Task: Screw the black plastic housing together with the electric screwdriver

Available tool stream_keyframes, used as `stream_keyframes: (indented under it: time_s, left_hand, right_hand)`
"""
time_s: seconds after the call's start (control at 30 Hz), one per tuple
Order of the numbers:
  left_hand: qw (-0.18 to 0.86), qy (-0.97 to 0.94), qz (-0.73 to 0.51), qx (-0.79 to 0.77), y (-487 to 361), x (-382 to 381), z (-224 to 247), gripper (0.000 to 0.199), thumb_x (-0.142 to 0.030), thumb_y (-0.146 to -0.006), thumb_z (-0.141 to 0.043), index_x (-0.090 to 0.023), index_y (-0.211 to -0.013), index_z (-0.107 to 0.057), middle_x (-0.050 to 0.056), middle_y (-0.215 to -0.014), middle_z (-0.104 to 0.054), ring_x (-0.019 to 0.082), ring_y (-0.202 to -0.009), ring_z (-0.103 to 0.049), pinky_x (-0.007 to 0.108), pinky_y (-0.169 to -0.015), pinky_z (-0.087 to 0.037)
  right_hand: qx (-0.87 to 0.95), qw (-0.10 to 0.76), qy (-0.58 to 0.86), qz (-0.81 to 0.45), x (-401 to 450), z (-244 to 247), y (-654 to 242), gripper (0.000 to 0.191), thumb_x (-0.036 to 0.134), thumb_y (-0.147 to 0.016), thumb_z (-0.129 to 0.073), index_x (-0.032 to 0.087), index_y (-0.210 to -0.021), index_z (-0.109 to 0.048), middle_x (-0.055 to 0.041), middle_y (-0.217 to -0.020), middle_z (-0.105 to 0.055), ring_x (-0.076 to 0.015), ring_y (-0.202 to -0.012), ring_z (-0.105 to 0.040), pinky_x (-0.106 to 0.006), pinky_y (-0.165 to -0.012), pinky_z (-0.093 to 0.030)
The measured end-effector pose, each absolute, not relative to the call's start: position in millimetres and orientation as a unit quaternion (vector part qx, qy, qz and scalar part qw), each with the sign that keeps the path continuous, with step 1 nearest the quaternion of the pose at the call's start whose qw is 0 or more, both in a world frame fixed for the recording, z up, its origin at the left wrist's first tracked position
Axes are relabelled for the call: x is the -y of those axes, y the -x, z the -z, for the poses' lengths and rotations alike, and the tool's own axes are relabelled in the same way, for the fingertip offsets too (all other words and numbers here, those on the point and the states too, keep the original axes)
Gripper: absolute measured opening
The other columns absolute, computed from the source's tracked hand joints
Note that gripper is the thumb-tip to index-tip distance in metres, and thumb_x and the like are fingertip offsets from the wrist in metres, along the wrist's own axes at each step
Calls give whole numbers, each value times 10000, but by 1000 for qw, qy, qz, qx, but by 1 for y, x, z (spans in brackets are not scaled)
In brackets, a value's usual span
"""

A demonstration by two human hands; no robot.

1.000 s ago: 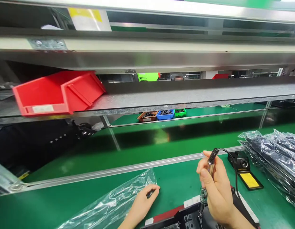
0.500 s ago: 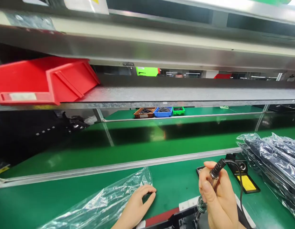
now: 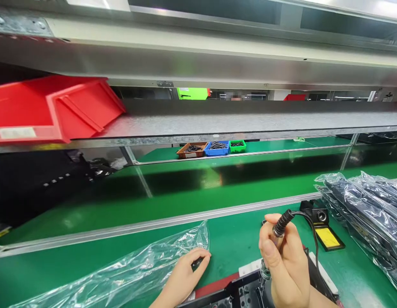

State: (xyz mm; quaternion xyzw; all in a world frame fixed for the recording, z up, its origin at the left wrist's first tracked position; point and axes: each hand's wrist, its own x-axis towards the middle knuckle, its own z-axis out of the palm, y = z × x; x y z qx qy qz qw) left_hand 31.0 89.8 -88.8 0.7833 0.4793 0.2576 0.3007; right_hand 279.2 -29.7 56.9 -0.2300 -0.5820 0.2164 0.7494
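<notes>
My right hand [image 3: 285,261] is wrapped round a corded tool [image 3: 283,222] with a black ribbed end, its metal shaft pointing down at a black part [image 3: 246,293] at the bottom edge. My left hand [image 3: 187,271] is closed in a pinch beside the left end of that part; a small dark thing shows between thumb and fingers, too hidden to name. A clear plastic bag [image 3: 131,273] lies beside and behind my left hand. Under the black part, a red strip [image 3: 214,285] and a white block [image 3: 250,267] show.
A black stand with a yellow pad [image 3: 328,237] sits right of my right hand. Bagged dark parts [image 3: 368,214] are piled at the far right. A red bin [image 3: 57,109] rests on the shelf [image 3: 217,122]. Brown [image 3: 192,150], blue [image 3: 217,148] and green [image 3: 237,146] trays stand farther back.
The view has shifted slightly, and more of the black part shows. My right hand with the tool appears a little farther left. My left hand keeps nearly the same pose.
</notes>
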Motion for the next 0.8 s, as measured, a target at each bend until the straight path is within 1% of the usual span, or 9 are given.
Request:
stream_keyframes:
  time_s: [0.17,0.4,0.5,0.57,0.67,0.7,0.73,0.77,0.8]
  left_hand:
    - [290,-796,-248,-471,-31,-91,88,510,-656,-999,-502,-188,-990,-704,75,-1072,-723,224,-1038,-677,461,-1006,-552]
    - [270,-808,-262,-454,-35,-93,87,409,-566,-1000,-589,-176,-978,-709,68,-1059,-732,215,-1023,-690,458,-1006,-567]
    - [265,-810,-269,-449,-38,-93,86,402,-561,-996,-600,-175,-980,-710,66,-1050,-734,213,-1015,-693,451,-993,-573]
    - [263,-809,-272,-449,-40,-92,87,396,-558,-993,-607,-176,-978,-708,63,-1042,-733,213,-1008,-691,449,-993,-571]
    - [258,-806,-281,-453,-44,-89,88,399,-552,-976,-636,-159,-983,-703,60,-1039,-724,225,-1029,-684,474,-1020,-552]
    - [257,-806,-283,-452,-45,-88,88,421,-560,-981,-620,-148,-989,-704,61,-1048,-718,226,-1039,-681,479,-1030,-542]
    - [258,-807,-284,-449,-46,-87,87,475,-563,-1021,-527,-122,-1004,-703,68,-1055,-708,209,-1044,-676,471,-1037,-529]
    - [258,-811,-280,-444,-47,-86,85,634,-521,-1082,-290,-26,-1048,-686,64,-1071,-669,195,-1107,-662,469,-1069,-472]
    - [258,-813,-280,-441,-47,-85,83,684,-530,-1076,-241,-9,-1043,-684,61,-1053,-660,198,-1111,-663,470,-1060,-466]
  right_hand:
    - [615,727,227,-205,29,-56,-285,198,347,-1264,-426,326,-1455,-474,-11,-906,-512,-122,-657,-457,-201,-543,-315]
    - [591,747,232,-196,27,-61,-292,170,259,-1217,-491,272,-1386,-503,-6,-887,-484,-134,-679,-449,-195,-620,-373]
    - [588,747,246,-188,31,-68,-293,195,161,-1153,-501,236,-1332,-513,-5,-869,-474,-133,-658,-445,-204,-611,-366]
    - [595,744,247,-176,36,-74,-293,267,77,-1080,-501,218,-1305,-527,-1,-863,-477,-122,-627,-435,-203,-575,-346]
    - [592,742,250,-190,40,-83,-291,315,33,-1016,-522,196,-1284,-553,-1,-876,-489,-106,-603,-435,-215,-548,-336]
    - [580,746,265,-192,41,-86,-289,297,40,-1027,-537,198,-1277,-562,1,-880,-488,-103,-606,-437,-221,-550,-338]
    - [570,752,284,-170,41,-89,-286,256,63,-1050,-556,204,-1263,-573,5,-867,-476,-104,-609,-432,-226,-555,-337]
    - [561,756,311,-130,42,-93,-284,194,99,-1084,-566,214,-1239,-584,11,-839,-450,-110,-618,-427,-228,-554,-336]
    - [578,736,341,-92,43,-96,-282,142,140,-1113,-583,228,-1223,-588,17,-816,-426,-111,-613,-411,-222,-539,-330]
